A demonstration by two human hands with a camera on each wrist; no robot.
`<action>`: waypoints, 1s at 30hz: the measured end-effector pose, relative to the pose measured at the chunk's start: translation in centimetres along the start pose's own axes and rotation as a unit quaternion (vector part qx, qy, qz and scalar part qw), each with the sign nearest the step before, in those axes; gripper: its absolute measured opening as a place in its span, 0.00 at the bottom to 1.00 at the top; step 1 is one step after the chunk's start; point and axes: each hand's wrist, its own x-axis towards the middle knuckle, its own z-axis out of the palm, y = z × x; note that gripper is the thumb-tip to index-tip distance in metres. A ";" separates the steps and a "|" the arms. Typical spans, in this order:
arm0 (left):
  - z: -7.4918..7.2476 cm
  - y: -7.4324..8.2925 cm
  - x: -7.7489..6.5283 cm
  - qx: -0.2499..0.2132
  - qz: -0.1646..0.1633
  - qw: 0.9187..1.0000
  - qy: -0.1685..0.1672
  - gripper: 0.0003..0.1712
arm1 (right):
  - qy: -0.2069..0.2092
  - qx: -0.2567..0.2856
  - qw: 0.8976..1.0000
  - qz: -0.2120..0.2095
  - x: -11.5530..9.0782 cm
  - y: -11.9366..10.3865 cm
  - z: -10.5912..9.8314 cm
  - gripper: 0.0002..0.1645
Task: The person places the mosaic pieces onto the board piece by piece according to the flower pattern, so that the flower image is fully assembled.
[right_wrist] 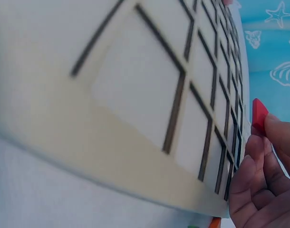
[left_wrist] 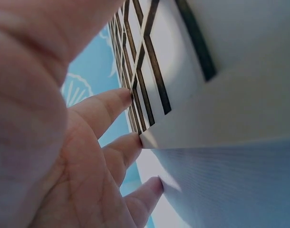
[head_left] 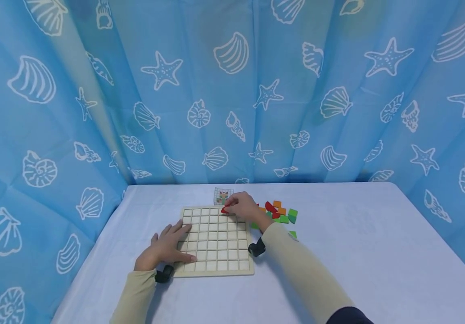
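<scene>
A pale wooden grid board (head_left: pixel 217 273) with rows of square white cells lies flat on the table. My right hand (head_left: pixel 243 206) is over the board's far edge and pinches a small red block (right_wrist: pixel 259 114) between thumb and fingers. In the head view the red block overlaps a cell of the far row. My left hand (head_left: pixel 168 245) rests on the board's left edge, fingers spread and thumb on the near cells. In the left wrist view its fingertips (left_wrist: pixel 134 138) touch the rim. Just beyond the board lies a small pattern card (head_left: pixel 223 194) with a coloured figure on a grid.
Right of the board lie several loose blocks: orange squares (head_left: pixel 277 204), a red rounded piece (head_left: pixel 270 207) and green pieces (head_left: pixel 293 212). A white cloth (head_left: pixel 358 252) covers the table. Behind it hangs a blue curtain (head_left: pixel 196 90) printed with shells and starfish.
</scene>
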 end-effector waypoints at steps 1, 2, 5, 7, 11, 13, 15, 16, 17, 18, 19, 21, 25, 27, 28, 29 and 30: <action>0.0 0.0 0.1 0.001 0.000 1.000 0.001 0.62 | 0.000 0.004 1.000 0.000 0.0 0.0 0.0 0.05; 0.0 0.0 0.2 0.001 -0.001 1.000 0.001 0.62 | -0.002 0.005 1.000 0.001 0.0 0.0 -0.1 0.05; 0.0 -0.1 0.2 0.002 -0.001 1.000 0.004 0.63 | -0.011 0.005 1.000 -0.001 0.2 -0.1 0.1 0.06; 0.0 -0.2 0.2 0.004 0.001 1.000 0.005 0.62 | -0.018 -0.001 1.000 -0.002 0.3 -0.1 0.3 0.05; 0.1 -0.4 0.3 0.010 0.005 1.000 0.004 0.63 | -0.034 -0.020 0.999 -0.004 0.2 0.1 0.4 0.03; 0.1 -0.4 0.3 0.010 0.008 1.000 0.003 0.63 | -0.040 -0.025 0.999 -0.004 0.1 0.1 0.4 0.03; 0.2 -0.4 0.2 0.005 0.013 1.000 0.002 0.63 | -0.044 -0.025 0.999 -0.006 0.0 0.1 0.4 0.03; 0.2 -0.4 0.2 0.002 0.016 1.000 0.002 0.62 | -0.046 -0.024 0.999 -0.006 -0.1 0.1 0.4 0.03; 0.2 -0.4 0.1 0.000 0.016 1.000 -0.001 0.62 | -0.049 -0.024 0.999 -0.007 -0.2 0.1 0.3 0.03; 0.1 -0.4 0.1 -0.003 0.018 1.000 -0.001 0.62 | -0.050 -0.024 0.998 -0.007 -0.2 0.1 0.4 0.03; 0.2 -0.4 0.0 -0.004 0.019 1.000 -0.002 0.62 | -0.051 -0.028 0.998 -0.008 -0.3 0.1 0.4 0.03; 0.2 -0.4 -0.1 -0.004 0.019 1.000 -0.002 0.62 | -0.053 -0.033 0.998 -0.012 -0.4 0.2 0.5 0.03; 0.1 -0.2 -0.2 -0.003 0.021 1.000 0.003 0.62 | -0.054 -0.049 0.997 -0.011 -0.4 0.3 0.7 0.04; 0.0 -0.2 -0.1 -0.002 0.022 1.000 0.004 0.62 | -0.058 -0.059 0.996 -0.013 -0.3 0.2 0.7 0.04; 0.0 -0.2 -0.1 -0.001 0.021 1.000 0.004 0.62 | -0.061 -0.064 0.996 -0.015 -0.4 0.1 0.7 0.04; 0.0 -0.2 -0.1 -0.001 0.020 1.000 0.004 0.62 | -0.063 -0.069 0.995 -0.018 -0.4 0.1 0.7 0.04; 0.0 -0.2 -0.1 0.000 0.019 1.000 0.005 0.62 | -0.065 -0.073 0.995 -0.021 -0.4 0.0 0.7 0.04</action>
